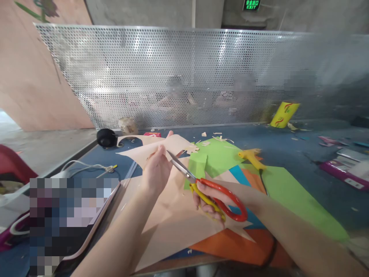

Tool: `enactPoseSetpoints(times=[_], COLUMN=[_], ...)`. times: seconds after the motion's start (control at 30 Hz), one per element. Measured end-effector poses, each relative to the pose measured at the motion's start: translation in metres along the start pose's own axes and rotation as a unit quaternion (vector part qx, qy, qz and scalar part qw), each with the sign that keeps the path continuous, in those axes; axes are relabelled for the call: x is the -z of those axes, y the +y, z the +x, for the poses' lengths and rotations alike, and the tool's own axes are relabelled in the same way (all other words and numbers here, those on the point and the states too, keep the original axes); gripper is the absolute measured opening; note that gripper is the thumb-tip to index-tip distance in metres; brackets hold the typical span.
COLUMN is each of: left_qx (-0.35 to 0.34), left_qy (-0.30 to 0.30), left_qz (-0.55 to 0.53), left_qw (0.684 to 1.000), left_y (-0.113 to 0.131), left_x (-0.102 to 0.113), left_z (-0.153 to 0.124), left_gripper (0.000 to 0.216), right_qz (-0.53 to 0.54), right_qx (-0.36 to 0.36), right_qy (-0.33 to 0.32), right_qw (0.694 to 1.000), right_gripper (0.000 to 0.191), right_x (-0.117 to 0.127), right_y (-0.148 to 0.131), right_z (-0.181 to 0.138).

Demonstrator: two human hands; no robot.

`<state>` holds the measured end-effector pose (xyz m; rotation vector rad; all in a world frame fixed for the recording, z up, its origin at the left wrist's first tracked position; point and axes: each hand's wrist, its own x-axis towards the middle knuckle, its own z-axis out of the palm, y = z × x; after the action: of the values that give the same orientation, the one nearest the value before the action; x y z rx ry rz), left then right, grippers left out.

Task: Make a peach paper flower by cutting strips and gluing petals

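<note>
My left hand [158,169] pinches a pale pink sheet of paper [175,143] with cut, notched edges, holding it raised above the table. In my right hand [210,198] is a pair of scissors [188,175] with one red and one yellow handle. Their blades point up and left, the tips right beside my left fingers and the paper's lower edge. Whether the blades grip the paper I cannot tell. Beneath both hands lie larger pale pink sheets [167,227], with green paper [217,156], blue paper [240,177] and orange paper [230,246] around them.
A yellow glue gun [252,157] with a black cord lies to the right. A tablet [111,196] sits at the left near a white cable [86,166]. Farther back are a yellow roll [285,114], a dark round object [106,137], paper scraps and a perforated metal screen [184,69].
</note>
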<state>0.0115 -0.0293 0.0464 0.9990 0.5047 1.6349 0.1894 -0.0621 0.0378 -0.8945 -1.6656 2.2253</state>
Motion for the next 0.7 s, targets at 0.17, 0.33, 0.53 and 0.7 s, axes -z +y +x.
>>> enactPoseSetpoints(times=[0.17, 0.33, 0.53, 0.7], left_qx=[0.011, 0.013, 0.011, 0.022], left_qy=[0.011, 0.022, 0.025, 0.017], left_qz=[0.008, 0.014, 0.026, 0.016], left_qw=[1.0, 1.0, 0.999, 0.999], left_y=[0.0003, 0.002, 0.001, 0.0006], left_x=[-0.0021, -0.0028, -0.0011, -0.0012], left_z=[-0.0009, -0.0011, -0.0005, -0.0015], left_gripper=[0.027, 0.025, 0.025, 0.028], right_qz=[0.004, 0.035, 0.016, 0.007], right_qx=[-0.013, -0.049, -0.042, -0.019], right_qy=[0.001, 0.018, 0.035, 0.03], right_qw=[1.0, 0.998, 0.998, 0.999], right_gripper=[0.045, 0.044, 0.041, 0.038], right_x=[0.0042, 0.0038, 0.0049, 0.0054], right_y=[0.0028, 0.0039, 0.0082, 0.009], right_z=[0.0026, 0.0033, 0.0059, 0.0058])
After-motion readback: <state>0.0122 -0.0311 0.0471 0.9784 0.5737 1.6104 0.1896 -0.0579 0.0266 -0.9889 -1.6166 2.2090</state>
